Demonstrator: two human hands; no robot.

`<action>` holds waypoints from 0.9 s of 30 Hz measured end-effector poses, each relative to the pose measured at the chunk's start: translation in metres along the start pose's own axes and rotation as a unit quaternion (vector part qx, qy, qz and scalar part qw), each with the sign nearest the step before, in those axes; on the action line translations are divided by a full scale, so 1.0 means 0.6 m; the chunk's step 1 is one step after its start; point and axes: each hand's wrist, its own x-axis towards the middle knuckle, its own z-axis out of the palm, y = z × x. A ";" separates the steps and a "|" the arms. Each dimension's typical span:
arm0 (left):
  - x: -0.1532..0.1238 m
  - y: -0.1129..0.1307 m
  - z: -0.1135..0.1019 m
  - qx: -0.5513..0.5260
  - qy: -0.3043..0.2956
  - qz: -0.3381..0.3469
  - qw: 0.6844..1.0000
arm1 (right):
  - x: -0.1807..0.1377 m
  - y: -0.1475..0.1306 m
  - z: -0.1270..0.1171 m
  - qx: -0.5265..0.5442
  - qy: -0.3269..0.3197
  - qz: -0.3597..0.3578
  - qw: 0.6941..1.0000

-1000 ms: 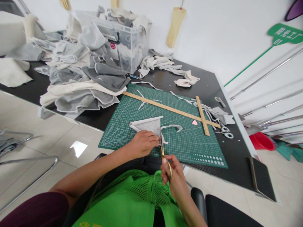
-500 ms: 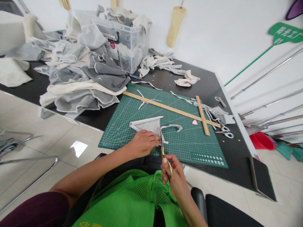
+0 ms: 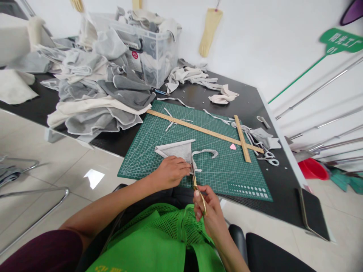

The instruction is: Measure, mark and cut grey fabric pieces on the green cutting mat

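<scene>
A grey triangular piece of cloth (image 3: pixel 177 149) lies on the green cutting mat (image 3: pixel 159 132) near its front edge. My left hand (image 3: pixel 170 172) is closed on the cloth's near corner, pinching it. My right hand (image 3: pixel 208 211) grips gold-handled scissors (image 3: pixel 197 185), whose blades reach into the cloth just right of my left fingers. A thin cut strip (image 3: pixel 205 152) curls off the cloth to the right.
Two wooden rulers (image 3: pixel 198 128) (image 3: pixel 242 138) cross on the mat, a pink chalk (image 3: pixel 233 146) between them. White scissors (image 3: pixel 270 158) and scraps lie right. Piled grey cloth (image 3: pixel 96 94) and a clear bin (image 3: pixel 153 53) stand behind. A phone (image 3: pixel 313 217) lies at the table's right corner.
</scene>
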 end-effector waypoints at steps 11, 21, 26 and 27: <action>0.001 0.002 0.002 0.006 -0.004 -0.013 1.000 | -0.004 -0.003 0.000 -0.008 -0.015 0.001 1.000; 0.004 0.003 -0.001 -0.001 -0.010 -0.026 1.000 | -0.001 0.003 -0.002 0.029 0.006 0.009 1.000; 0.005 0.007 -0.002 -0.014 0.008 -0.031 0.999 | -0.009 0.001 -0.017 0.045 0.007 0.019 0.999; 0.006 0.007 -0.003 -0.018 0.010 -0.031 0.999 | -0.011 0.000 -0.022 0.050 0.004 0.020 0.999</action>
